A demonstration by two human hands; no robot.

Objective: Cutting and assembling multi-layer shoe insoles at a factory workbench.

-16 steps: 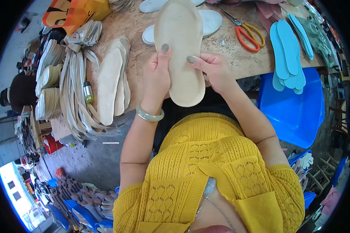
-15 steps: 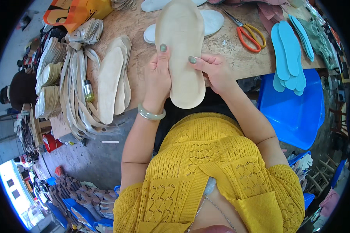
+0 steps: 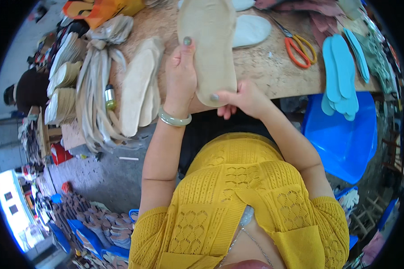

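Held over the near edge of the scuffed wooden table (image 3: pixel 265 74), the beige insole (image 3: pixel 208 54) appears to me pale and smooth, faintly raised at its rim, narrowing to a rounded near end. The right hand (image 3: pixel 249 101) pinches that end, thumb on top, fingers partly hidden beneath; the left hand (image 3: pixel 180 78) clasps its left edge, thumb on the face. Right of the insole and lower, I note a glossy blue plastic tub (image 3: pixel 341 143). Left of it lie stacked cream insoles (image 3: pixel 139 89), a small capped bottle (image 3: pixel 110 97) and limp, satiny strips (image 3: pixel 92 85). Right of it are flat light-blue insoles (image 3: pixel 339 67) overhanging the edge, and orange-and-yellow-handled scissors (image 3: pixel 292 37). Beyond, it partly blocks my sight of a white insole (image 3: pixel 252 31); far to its left slumps an orange bag (image 3: pixel 96 12).
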